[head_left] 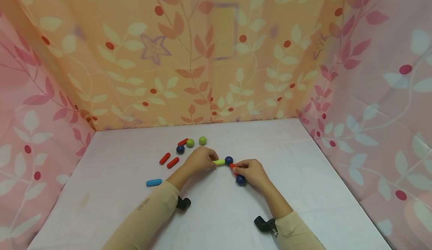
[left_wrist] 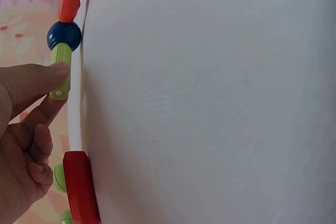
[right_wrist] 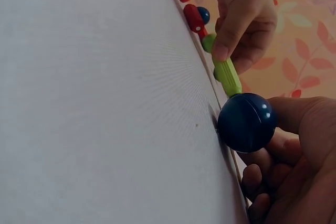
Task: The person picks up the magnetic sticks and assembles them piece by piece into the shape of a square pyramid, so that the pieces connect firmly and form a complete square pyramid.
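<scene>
Between thumb and fingers my left hand (head_left: pixel 201 158) pinches a yellow-green rod (head_left: pixel 219 162). The rod's far end meets a dark blue ball (head_left: pixel 228 160), and a red rod (head_left: pixel 232 167) joins that ball from the other side. My right hand (head_left: pixel 252 171) pinches this red rod by its middle. A second dark blue ball (head_left: pixel 241 180) sits at the red rod's near end, large in front of the right hand in the right wrist view. Together the pieces form a bent chain close over the white table. My fingers partly cover both rods.
Left of my hands lie loose red rods (head_left: pixel 165 158), a blue rod (head_left: pixel 154 182), a dark blue ball (head_left: pixel 180 149) and two green balls (head_left: pixel 203 140). Black wrist mounts (head_left: pixel 183 204) stick out from both sleeves. Patterned cloth walls (head_left: pixel 209 54) border the white table (head_left: pixel 101 205).
</scene>
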Action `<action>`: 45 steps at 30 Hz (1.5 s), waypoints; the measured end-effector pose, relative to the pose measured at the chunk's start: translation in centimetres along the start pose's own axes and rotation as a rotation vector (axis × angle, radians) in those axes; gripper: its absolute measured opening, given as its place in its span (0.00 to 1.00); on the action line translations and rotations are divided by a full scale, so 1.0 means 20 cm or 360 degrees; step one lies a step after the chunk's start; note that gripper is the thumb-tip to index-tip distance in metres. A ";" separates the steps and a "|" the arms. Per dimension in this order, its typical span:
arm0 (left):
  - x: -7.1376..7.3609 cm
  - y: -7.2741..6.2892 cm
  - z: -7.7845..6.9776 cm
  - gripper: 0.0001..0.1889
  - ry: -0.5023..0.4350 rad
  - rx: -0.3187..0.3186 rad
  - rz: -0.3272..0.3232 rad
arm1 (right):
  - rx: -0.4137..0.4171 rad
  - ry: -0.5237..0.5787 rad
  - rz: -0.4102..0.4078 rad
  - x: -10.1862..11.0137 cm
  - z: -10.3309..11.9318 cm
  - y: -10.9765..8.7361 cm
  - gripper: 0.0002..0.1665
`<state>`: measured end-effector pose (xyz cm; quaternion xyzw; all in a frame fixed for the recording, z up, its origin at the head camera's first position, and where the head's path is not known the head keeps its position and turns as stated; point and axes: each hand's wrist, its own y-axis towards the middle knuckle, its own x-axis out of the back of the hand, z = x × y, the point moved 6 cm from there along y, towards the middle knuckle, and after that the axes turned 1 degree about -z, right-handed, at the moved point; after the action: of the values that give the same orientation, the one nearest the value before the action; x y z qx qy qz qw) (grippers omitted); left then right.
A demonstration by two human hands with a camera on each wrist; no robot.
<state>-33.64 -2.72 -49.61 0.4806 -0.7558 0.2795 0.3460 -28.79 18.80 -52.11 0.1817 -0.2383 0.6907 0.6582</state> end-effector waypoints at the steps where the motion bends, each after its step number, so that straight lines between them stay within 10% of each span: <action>1: 0.00 0.00 0.00 0.09 -0.0002 0.0005 0.0001 | 0.0006 0.0003 -0.0001 0.00 0.00 0.00 0.13; 26: -0.01 0.01 0.00 0.09 -0.0057 0.0018 0.0033 | 0.0174 -0.0210 0.0324 0.14 0.12 0.11 0.15; 45: -0.03 0.01 -0.02 0.09 -0.0046 -0.0069 0.0014 | 0.0529 -0.0175 0.1023 0.02 0.14 0.30 0.25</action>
<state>-33.56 -2.16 -49.83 0.4736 -0.7687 0.2576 0.3441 -35.05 17.44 -50.00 0.2388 -0.2026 0.8808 0.3552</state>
